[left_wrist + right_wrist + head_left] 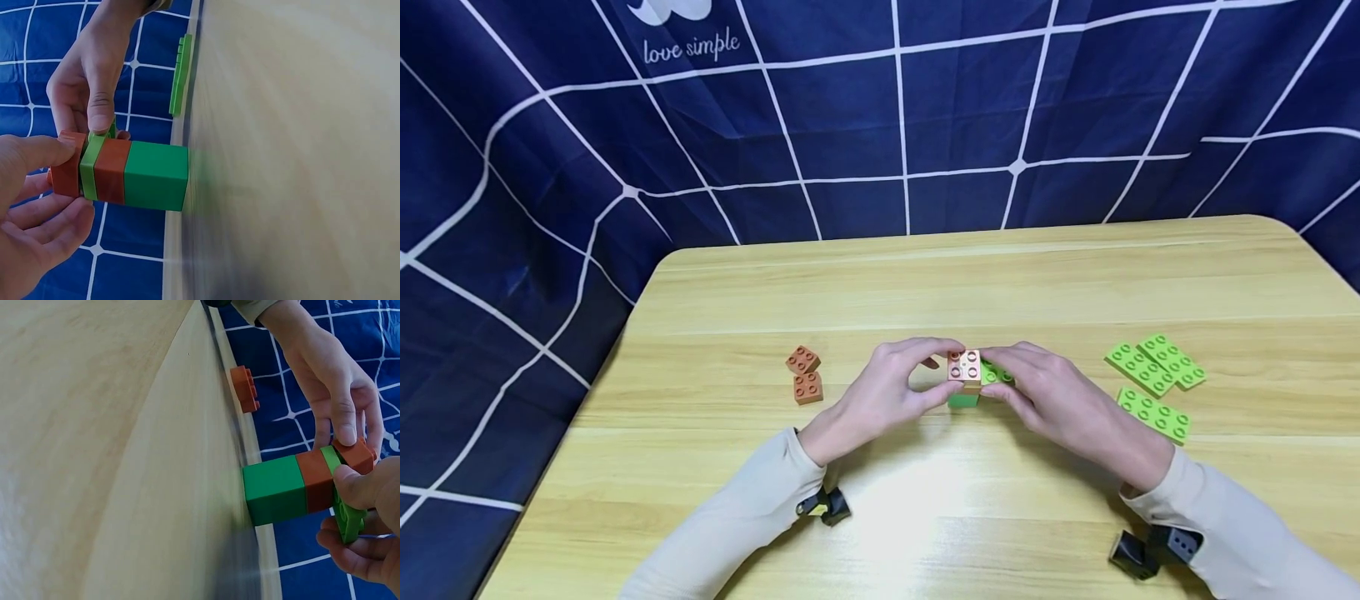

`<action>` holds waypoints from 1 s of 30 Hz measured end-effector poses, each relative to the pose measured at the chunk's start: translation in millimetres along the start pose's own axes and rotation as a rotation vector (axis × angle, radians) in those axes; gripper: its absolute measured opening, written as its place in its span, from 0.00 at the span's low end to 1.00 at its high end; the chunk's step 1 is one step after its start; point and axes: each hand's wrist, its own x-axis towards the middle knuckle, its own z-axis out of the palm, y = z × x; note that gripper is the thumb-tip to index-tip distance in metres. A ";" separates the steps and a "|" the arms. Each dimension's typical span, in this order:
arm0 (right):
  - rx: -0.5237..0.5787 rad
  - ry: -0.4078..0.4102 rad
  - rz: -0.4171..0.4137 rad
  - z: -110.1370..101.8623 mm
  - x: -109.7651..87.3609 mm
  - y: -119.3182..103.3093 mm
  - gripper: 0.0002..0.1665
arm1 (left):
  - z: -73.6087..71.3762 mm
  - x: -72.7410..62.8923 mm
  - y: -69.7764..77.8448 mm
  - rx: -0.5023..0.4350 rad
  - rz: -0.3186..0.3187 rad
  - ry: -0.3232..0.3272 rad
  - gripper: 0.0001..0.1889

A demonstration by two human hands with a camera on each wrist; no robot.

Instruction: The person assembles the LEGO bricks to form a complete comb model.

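Note:
A small stack stands on the table, with a dark green block (156,175) at its base. Above that block come an orange-brown brick (112,172) and a thin light green plate (350,519), which juts out to the right. My left hand (891,383) pinches a second orange-brown brick (964,367) between thumb and fingers at the top of the stack. This brick sits slightly tilted against the plate in both wrist views. From the other side, my right hand (1056,396) grips the plate's jutting end, thumb on one face and fingers on the other.
Two loose orange-brown bricks (808,387) lie on the table (880,292) to the left of the stack. Three light green plates (1154,414) lie to the right. A dark blue cloth with white lines (850,108) hangs behind the table's far edge.

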 end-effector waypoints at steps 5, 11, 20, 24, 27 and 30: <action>0.012 -0.005 0.012 -0.4 0.7 -1.1 0.27 | -0.3 0.8 -1.2 -0.017 -0.013 -0.005 0.20; 0.033 -0.008 0.040 0.1 1.2 -2.1 0.30 | -1.0 0.3 -2.5 -0.021 -0.020 -0.011 0.21; 0.060 0.046 0.009 -2.6 13.1 -7.1 0.27 | -3.5 0.7 -1.6 -0.013 -0.026 -0.020 0.20; 0.070 0.058 -0.024 -3.6 16.6 -8.9 0.24 | -3.4 1.6 0.0 0.000 -0.029 -0.028 0.20; 0.070 0.064 -0.032 -4.3 16.8 -8.9 0.24 | -3.0 2.2 0.5 0.000 -0.037 -0.036 0.21; 0.076 0.069 -0.041 -4.6 17.2 -8.9 0.23 | -3.3 2.0 0.8 -0.026 -0.057 -0.041 0.22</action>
